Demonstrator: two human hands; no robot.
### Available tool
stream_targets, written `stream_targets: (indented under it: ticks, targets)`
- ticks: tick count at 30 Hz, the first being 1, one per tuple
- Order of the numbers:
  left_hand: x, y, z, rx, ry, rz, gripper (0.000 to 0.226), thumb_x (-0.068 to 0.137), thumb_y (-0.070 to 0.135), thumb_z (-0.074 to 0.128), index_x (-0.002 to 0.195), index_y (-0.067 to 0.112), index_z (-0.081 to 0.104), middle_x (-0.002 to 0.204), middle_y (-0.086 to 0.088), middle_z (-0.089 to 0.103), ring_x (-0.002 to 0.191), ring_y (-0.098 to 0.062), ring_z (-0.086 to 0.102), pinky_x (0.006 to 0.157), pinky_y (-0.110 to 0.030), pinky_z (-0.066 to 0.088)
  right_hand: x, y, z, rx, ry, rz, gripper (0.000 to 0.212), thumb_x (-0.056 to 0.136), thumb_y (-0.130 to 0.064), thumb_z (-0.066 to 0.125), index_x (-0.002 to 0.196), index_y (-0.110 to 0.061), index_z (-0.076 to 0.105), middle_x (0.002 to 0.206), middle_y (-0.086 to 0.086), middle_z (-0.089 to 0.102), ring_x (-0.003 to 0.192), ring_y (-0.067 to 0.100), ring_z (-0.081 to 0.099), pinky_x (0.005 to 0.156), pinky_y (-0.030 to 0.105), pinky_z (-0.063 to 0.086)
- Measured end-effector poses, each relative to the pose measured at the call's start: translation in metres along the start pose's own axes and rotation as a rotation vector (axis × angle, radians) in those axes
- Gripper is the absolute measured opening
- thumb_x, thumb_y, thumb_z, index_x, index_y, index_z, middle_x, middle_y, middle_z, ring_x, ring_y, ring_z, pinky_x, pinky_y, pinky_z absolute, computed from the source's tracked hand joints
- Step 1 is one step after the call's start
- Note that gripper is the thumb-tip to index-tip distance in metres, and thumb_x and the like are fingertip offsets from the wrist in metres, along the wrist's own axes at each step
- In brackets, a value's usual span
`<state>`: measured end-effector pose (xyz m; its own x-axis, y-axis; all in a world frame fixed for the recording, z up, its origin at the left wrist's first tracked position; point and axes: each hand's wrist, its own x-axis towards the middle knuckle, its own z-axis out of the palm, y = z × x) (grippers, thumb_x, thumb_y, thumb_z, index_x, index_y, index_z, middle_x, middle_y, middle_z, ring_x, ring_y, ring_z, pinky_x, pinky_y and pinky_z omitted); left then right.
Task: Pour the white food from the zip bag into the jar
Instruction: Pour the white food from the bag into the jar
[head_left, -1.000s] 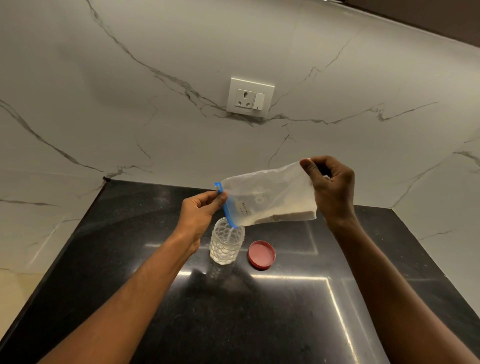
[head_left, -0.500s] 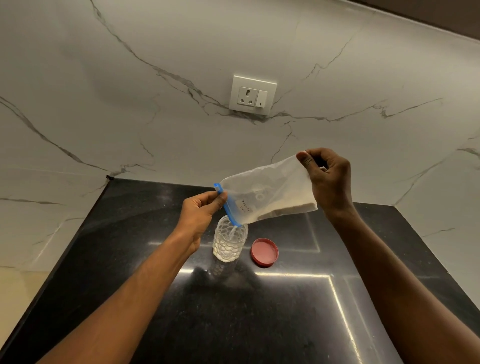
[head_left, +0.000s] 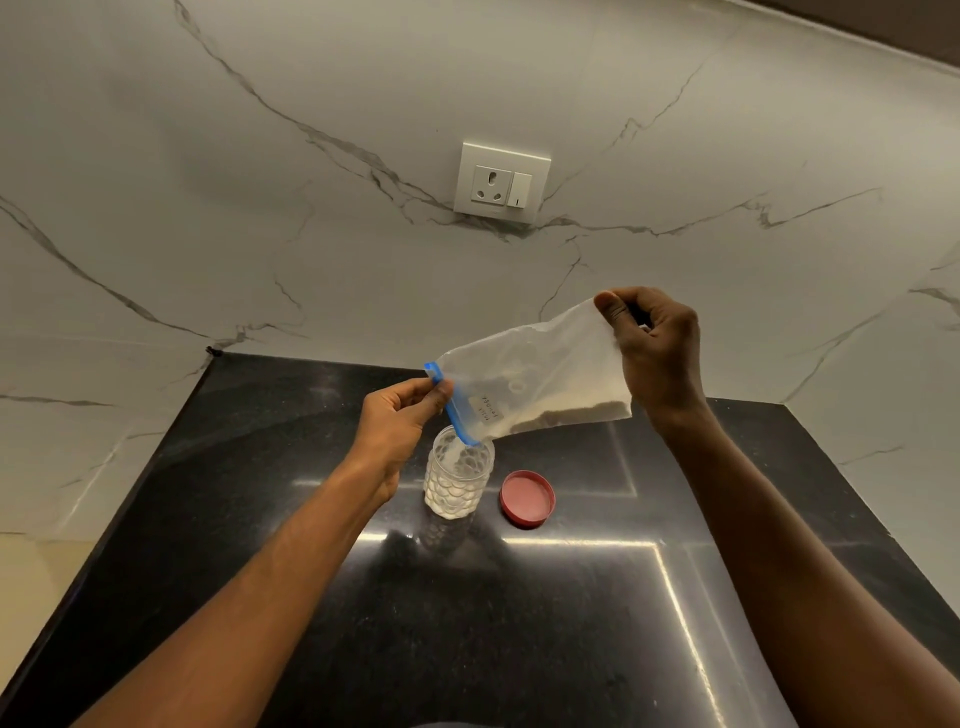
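A clear zip bag with a blue zip strip hangs tilted over a clear dimpled jar on the black counter. The zip end points down into the jar's mouth. My left hand pinches the blue zip end. My right hand grips the bag's raised bottom corner. White food lies along the bag's lower edge and streams into the jar, whose lower part holds white food.
A red lid lies flat on the counter just right of the jar. The black counter meets a marble wall with a white socket behind. The counter's left edge runs diagonally down to the left.
My right hand has lifted the bag's bottom end higher, steepening the tilt. White food has slid toward the zip end and now falls into the jar, which holds more.
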<state>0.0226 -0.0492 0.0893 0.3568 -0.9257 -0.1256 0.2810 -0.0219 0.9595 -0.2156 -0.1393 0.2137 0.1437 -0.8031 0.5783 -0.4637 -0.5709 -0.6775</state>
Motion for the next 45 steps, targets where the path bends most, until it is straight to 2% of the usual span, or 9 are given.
stream_targets:
  ticks: [4,10,20,30,33,36,40,45]
  targets:
    - [-0.001,-0.001,0.000,-0.017,-0.022,-0.009,0.010,0.093,0.024,0.076,0.102,0.028,0.077,0.088,0.020,0.081,0.081,0.010,0.074,0.056,-0.004,0.053,-0.003,0.005,-0.002,0.004,-0.007,0.022,0.020,0.101,-0.023,0.066,0.106,-0.005,0.076,0.094,0.004,0.070,0.083,0.019,0.062,0.076,0.037,0.057]
    - [-0.001,-0.002,0.001,-0.033,-0.027,-0.015,0.012,0.093,0.021,0.076,0.103,0.026,0.078,0.088,0.019,0.081,0.081,0.010,0.074,0.057,-0.003,0.052,-0.008,0.011,-0.007,0.043,0.000,0.058,0.009,0.101,-0.026,0.067,0.101,-0.021,0.074,0.088,-0.009,0.069,0.079,0.012,0.062,0.072,0.029,0.055]
    - [0.000,-0.002,0.001,-0.018,-0.010,-0.005,0.011,0.093,0.022,0.076,0.103,0.026,0.077,0.089,0.019,0.081,0.081,0.009,0.074,0.060,-0.005,0.054,-0.013,0.012,-0.006,0.051,-0.011,0.060,0.015,0.102,-0.024,0.066,0.105,-0.013,0.075,0.090,-0.007,0.069,0.082,0.017,0.063,0.074,0.032,0.057]
    - [-0.001,0.000,0.002,-0.027,-0.009,-0.013,0.010,0.091,0.024,0.077,0.100,0.029,0.078,0.090,0.017,0.082,0.084,0.004,0.076,0.065,-0.011,0.058,-0.014,0.009,-0.005,0.075,-0.016,0.072,0.014,0.102,-0.024,0.066,0.103,-0.014,0.075,0.091,-0.002,0.070,0.084,0.023,0.064,0.073,0.035,0.058]
    - [0.000,0.001,0.001,-0.020,0.009,-0.008,0.009,0.091,0.025,0.077,0.099,0.030,0.078,0.093,0.014,0.082,0.086,0.002,0.075,0.071,-0.013,0.057,-0.015,0.008,-0.005,0.078,-0.011,0.073,0.012,0.102,-0.024,0.066,0.103,-0.016,0.074,0.090,-0.006,0.069,0.084,0.021,0.064,0.074,0.035,0.057]
    - [0.001,0.001,0.001,-0.025,0.019,-0.008,0.011,0.091,0.025,0.077,0.101,0.029,0.078,0.103,0.007,0.081,0.098,-0.005,0.073,0.079,-0.018,0.058,-0.016,0.009,-0.005,0.085,-0.013,0.086,0.012,0.102,-0.024,0.066,0.103,-0.016,0.074,0.090,-0.006,0.069,0.085,0.021,0.064,0.075,0.036,0.058]
    - [0.001,-0.001,0.001,-0.027,0.025,-0.009,0.011,0.093,0.024,0.076,0.102,0.028,0.078,0.104,0.006,0.080,0.096,-0.004,0.073,0.064,-0.010,0.058,-0.017,0.006,-0.003,0.075,-0.030,0.076,0.011,0.102,-0.024,0.065,0.101,-0.016,0.073,0.088,-0.006,0.069,0.083,0.021,0.064,0.074,0.038,0.058]
    - [0.002,-0.003,0.001,-0.024,0.031,-0.012,0.013,0.094,0.024,0.075,0.106,0.024,0.077,0.105,0.005,0.080,0.091,-0.002,0.075,0.064,-0.009,0.057,-0.016,0.004,-0.001,0.055,-0.054,0.062,0.010,0.102,-0.025,0.065,0.102,-0.018,0.073,0.090,-0.008,0.068,0.085,0.026,0.065,0.075,0.041,0.059]
